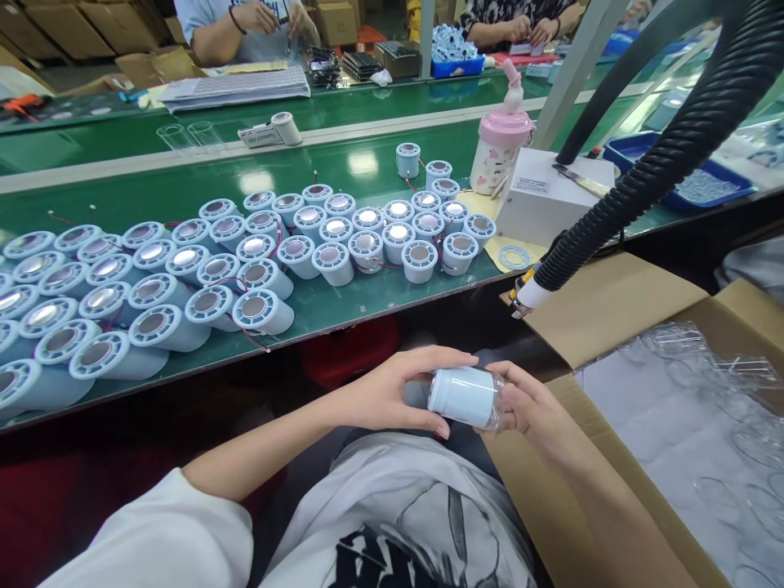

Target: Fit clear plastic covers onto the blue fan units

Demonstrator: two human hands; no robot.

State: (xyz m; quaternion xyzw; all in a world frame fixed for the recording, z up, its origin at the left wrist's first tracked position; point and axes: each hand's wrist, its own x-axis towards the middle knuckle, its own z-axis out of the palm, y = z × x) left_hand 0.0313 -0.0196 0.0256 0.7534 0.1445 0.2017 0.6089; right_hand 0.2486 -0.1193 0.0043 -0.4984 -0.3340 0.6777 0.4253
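Blue cylinder [464, 395]: held over lap, off tabletop [343, 316], between left grip [459, 394] and right grip [499, 396]; clear sleeve [496, 402] around it
Right grip: pinching sleeved right end
Left grip: thumb and fingers curved around left end, cannot tell if pressing
Tabletop: crowded with matching blue cylinders [420, 263], red wires among them
Black hose [661, 159]: crossing in front of blue tray [719, 198], white nozzle [532, 294] near right grip
Cardboard box [618, 298]: beside right forearm, clear plastic pieces [741, 376] inside
Pink-lidded cup [499, 155]: beside white box [539, 200]
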